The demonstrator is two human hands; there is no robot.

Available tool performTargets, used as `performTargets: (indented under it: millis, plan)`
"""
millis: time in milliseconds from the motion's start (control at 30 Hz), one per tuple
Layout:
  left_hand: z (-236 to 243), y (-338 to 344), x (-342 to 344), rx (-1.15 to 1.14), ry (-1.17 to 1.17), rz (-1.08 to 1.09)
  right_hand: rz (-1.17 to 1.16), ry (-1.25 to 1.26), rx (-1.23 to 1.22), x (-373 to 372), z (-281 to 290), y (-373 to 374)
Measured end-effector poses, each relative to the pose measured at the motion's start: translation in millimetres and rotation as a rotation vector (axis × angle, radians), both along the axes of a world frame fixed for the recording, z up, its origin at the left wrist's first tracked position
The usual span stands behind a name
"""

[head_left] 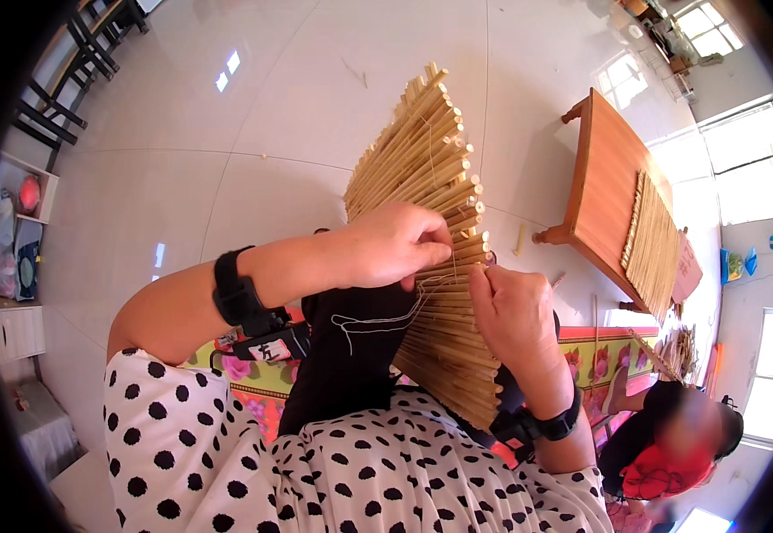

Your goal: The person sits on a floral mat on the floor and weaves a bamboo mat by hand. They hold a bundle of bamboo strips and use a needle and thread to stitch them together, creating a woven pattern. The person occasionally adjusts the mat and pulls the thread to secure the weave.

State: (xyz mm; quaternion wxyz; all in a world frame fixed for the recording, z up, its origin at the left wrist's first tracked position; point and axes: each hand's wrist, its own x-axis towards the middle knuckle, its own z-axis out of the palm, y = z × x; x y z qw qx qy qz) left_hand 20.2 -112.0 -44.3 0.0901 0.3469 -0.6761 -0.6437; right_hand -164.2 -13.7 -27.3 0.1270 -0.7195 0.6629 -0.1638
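Note:
A mat of straw-coloured stalks (395,147) lies across my lap, its uneven cut ends facing right. Thin white string (373,322) binds the stalks, and a loose loop of it trails over my dark-clothed leg. Over the middle of the mat, my left hand (395,244) is closed in a pinch with string at its fingertips. Close by, my right hand (515,311) pinches at the mat's right edge, where string runs up to the fingers. What lies between that thumb and finger is hidden.
A wooden table (595,169) at the right bears another stalk mat (648,235). Another person (670,444) sits at the lower right, near a bundle of loose stalks (684,351). Flowered cloth (599,360) shows beneath me. Dark stools (67,71) stand far left, above shelves (27,213).

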Motion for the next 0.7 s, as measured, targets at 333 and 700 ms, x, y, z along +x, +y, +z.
performTargets:
  millis: [333, 700]
  plan:
    - [-5.6, 22.1, -5.8, 0.386, 0.005, -0.045, -0.103, 0.024, 0.070, 6.3, 4.2, 3.8]
    - [-15.2, 32.3, 11.9, 0.452, 0.092, 0.050, -0.148, 0.083, 0.118, 16.5, 8.2, 9.8]
